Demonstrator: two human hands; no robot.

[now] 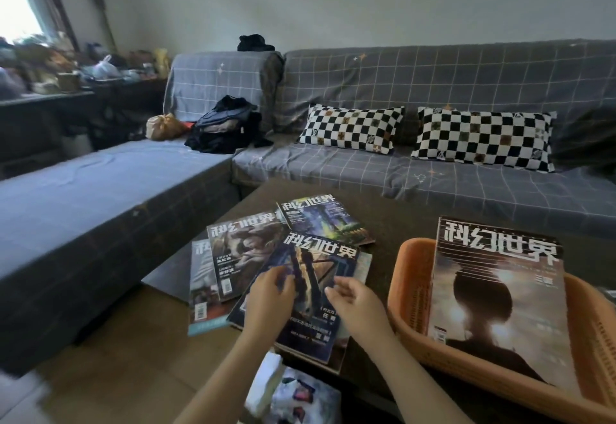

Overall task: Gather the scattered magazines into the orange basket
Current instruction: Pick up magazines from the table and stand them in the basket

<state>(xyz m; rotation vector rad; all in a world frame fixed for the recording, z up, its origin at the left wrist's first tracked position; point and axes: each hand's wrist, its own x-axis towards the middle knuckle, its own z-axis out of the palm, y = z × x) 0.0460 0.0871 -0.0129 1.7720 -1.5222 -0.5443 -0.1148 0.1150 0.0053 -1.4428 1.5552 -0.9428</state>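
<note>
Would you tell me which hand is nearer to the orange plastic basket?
Right. The right hand hovers over the dark-blue magazine, just left of the orange plastic basket; the left hand lies farther left.

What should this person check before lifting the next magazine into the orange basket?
1. Left hand on the dark blue top magazine: ok, fingers touch its cover.
2. Right hand gripping it: cannot tell; it hovers over the cover's right side.
3. Orange plastic basket within reach: ok, just right of the pile.
4. Room in basket: ok, only one brown-cover magazine leans inside.
5. Pile stable: not ok, the pale bottom magazine overhangs the table edge.
</note>
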